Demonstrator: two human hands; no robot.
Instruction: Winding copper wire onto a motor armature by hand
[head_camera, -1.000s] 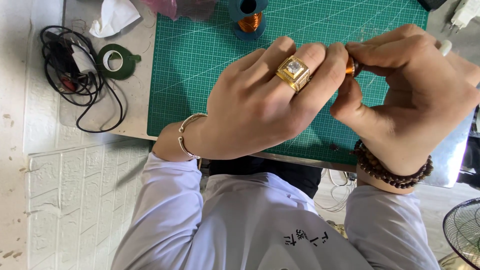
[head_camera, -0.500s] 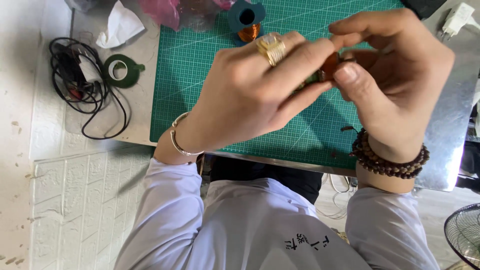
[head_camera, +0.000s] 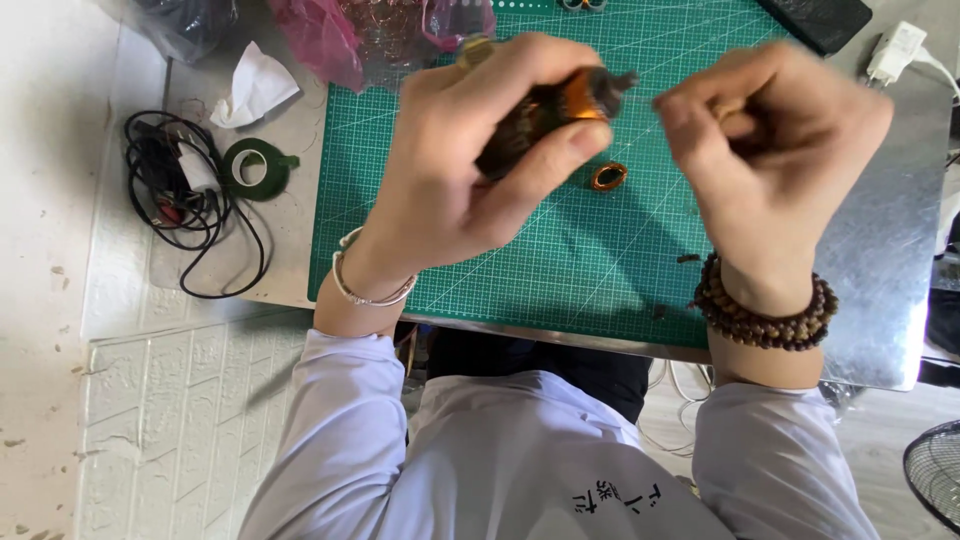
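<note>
Head view: the left hand (head_camera: 470, 150) grips a coil (head_camera: 545, 110), its long axis pointing right toward the right hand (head_camera: 770, 150). That hand, just beside the coil's tip, is pinched shut; what it holds is too blurred to tell. Both hover over the mat's (head_camera: 600, 260) far edge.

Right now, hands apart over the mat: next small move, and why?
Probably bring the right hand back to the tip of the dark and orange part in the left hand. The left hand grips it above the green mat with its tip pointing at the right hand, whose fingers are pinched, blurred and clear of it. What they pinch can't be told.
</note>
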